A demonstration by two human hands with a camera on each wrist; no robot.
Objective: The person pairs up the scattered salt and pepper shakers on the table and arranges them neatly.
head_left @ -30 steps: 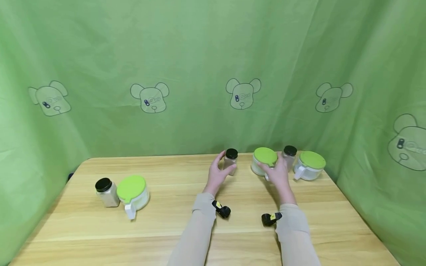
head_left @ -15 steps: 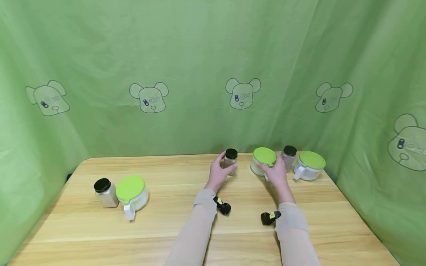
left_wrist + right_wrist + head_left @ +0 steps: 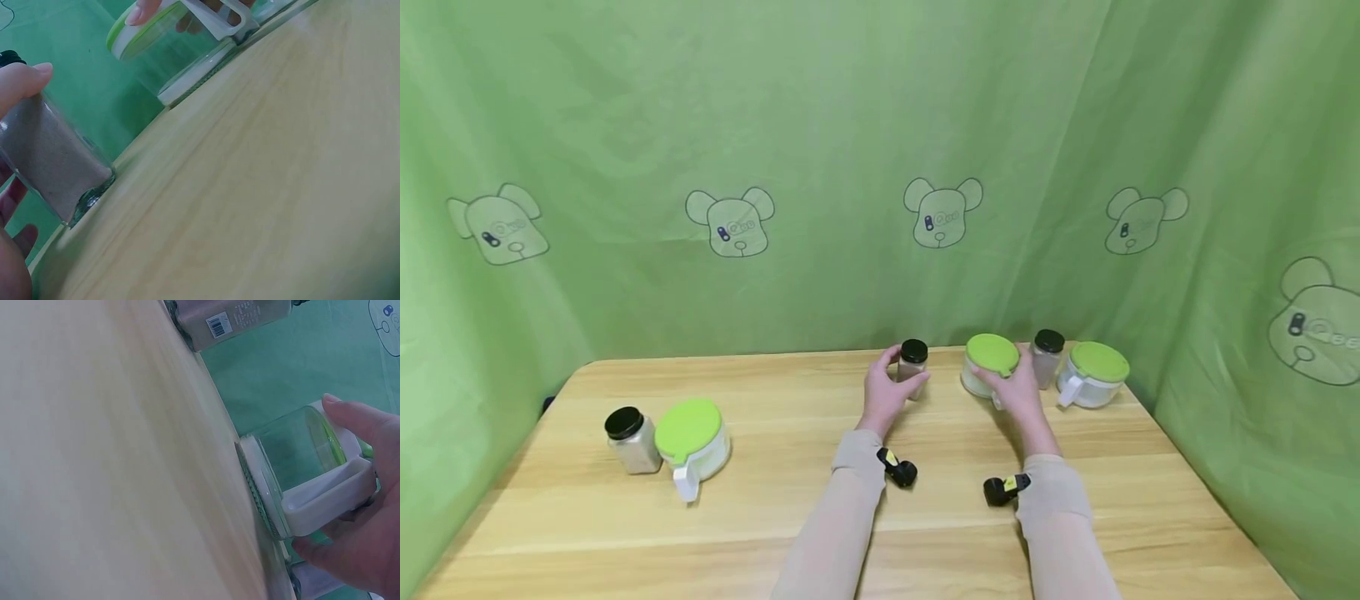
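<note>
My left hand (image 3: pixel 883 397) grips a square glass spice jar (image 3: pixel 53 156) of grey-brown powder with a black lid (image 3: pixel 913 351), thumb on the near side. Its base is at the table surface. To the right, my right hand (image 3: pixel 1019 392) holds a round clear glass seasoning pot (image 3: pixel 281 456) by its sides, thumb and fingers spread around it. That pot has a green lid (image 3: pixel 992 354) and a white handle (image 3: pixel 328 497) facing me. It stands on the table near the back edge. A second black-lidded jar (image 3: pixel 1047 362) stands just right of my right hand.
Another green-lidded pot (image 3: pixel 1093 375) stands at the far right of the wooden table (image 3: pixel 790 467). On the left, a black-lidded jar (image 3: pixel 635 446) stands beside a green-lidded pot (image 3: pixel 688 429). A green curtain (image 3: pixel 820 283) hangs behind the table.
The head view has shifted slightly. Both hands keep their hold, and the jars and pots stay in the same places on the table.
</note>
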